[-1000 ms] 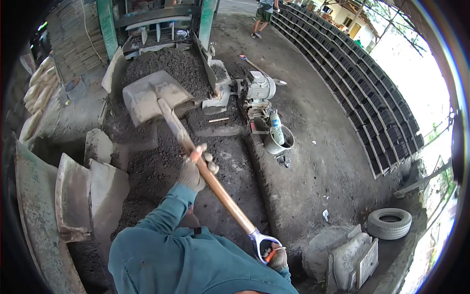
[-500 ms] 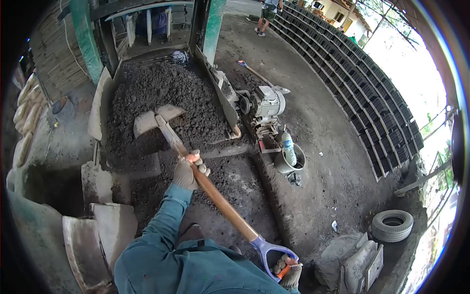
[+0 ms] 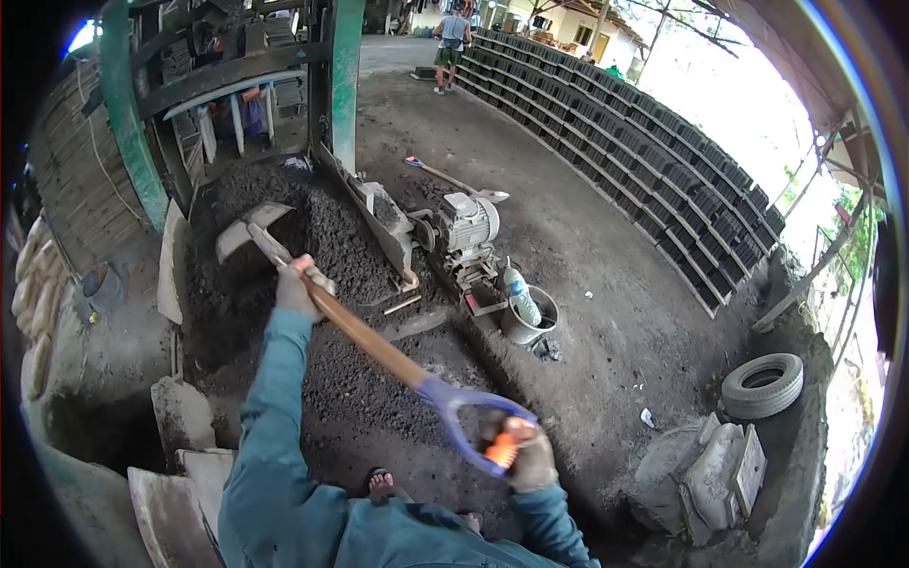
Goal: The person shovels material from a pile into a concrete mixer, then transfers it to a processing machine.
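My gloved left hand (image 3: 299,288) is closed around the wooden shaft of a shovel (image 3: 371,343), close to its blade. My right hand (image 3: 526,458), also gloved and slightly blurred, grips the shovel's purple D-shaped handle near the front. Over a heap of dark, crumbly damp material (image 3: 327,232), the grey blade is raised and tilted. How much the blade carries, I cannot make out. The heap lies in a walled trough, with loose crumbs spread on the ground below it.
An electric motor (image 3: 469,222) stands right of the trough, beside a bucket (image 3: 544,327) holding a bottle (image 3: 521,295). Another shovel (image 3: 454,178) lies behind. Racks of dark blocks (image 3: 625,156) line the right. A tyre (image 3: 762,384) lies front right; a person (image 3: 452,47) stands far back.
Both hands have raised the shovel, its handle end coming up and forward. The view has tilted up and turned right, and more of the far person shows.
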`<state>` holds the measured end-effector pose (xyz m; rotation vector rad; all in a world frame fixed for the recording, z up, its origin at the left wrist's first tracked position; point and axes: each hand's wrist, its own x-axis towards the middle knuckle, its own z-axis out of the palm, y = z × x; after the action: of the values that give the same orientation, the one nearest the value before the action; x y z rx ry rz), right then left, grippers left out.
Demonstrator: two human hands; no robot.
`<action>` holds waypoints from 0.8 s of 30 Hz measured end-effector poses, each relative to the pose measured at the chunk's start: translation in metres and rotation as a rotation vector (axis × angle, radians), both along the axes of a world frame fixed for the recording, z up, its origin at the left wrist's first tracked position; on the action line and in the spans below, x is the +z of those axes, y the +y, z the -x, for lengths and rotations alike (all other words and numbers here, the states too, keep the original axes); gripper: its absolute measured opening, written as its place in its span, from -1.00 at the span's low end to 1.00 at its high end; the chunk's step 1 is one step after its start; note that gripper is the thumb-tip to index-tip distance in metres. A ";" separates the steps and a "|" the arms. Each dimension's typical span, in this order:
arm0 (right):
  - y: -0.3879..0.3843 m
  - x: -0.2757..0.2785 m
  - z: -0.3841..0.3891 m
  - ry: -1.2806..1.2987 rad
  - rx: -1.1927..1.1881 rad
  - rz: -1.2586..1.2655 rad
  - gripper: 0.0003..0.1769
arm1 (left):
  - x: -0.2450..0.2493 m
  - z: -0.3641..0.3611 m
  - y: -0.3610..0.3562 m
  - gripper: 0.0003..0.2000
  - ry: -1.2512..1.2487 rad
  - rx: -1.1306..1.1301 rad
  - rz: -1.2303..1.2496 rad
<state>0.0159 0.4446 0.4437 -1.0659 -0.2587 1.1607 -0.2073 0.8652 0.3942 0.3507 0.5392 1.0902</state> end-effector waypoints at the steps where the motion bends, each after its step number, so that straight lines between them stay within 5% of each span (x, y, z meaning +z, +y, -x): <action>1: -0.024 -0.008 -0.025 -0.030 -0.029 -0.023 -0.66 | 0.016 -0.016 -0.039 -0.80 0.013 0.019 -0.002; 6: -0.157 -0.076 -0.116 0.019 -0.215 0.076 -0.77 | 0.065 -0.085 -0.180 -0.91 -0.077 -0.129 -0.057; 12: -0.260 -0.067 -0.140 0.191 -0.258 -0.052 -0.68 | 0.055 -0.139 -0.258 -0.88 -0.153 -0.255 -0.057; 16: -0.257 -0.036 -0.104 0.125 -0.285 0.051 -0.69 | 0.000 -0.157 -0.286 -0.85 0.035 -0.238 0.080; 20: -0.243 -0.028 -0.092 0.254 -0.234 -0.005 -0.65 | -0.003 -0.162 -0.317 -0.80 0.126 -0.165 0.075; 24: -0.195 -0.003 -0.060 0.244 -0.202 0.063 -0.70 | 0.003 -0.142 -0.269 -0.83 0.027 -0.204 0.037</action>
<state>0.0759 0.2492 0.4404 -0.9701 0.0761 1.1090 -0.0649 0.5960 0.3973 0.3796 0.5345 0.8783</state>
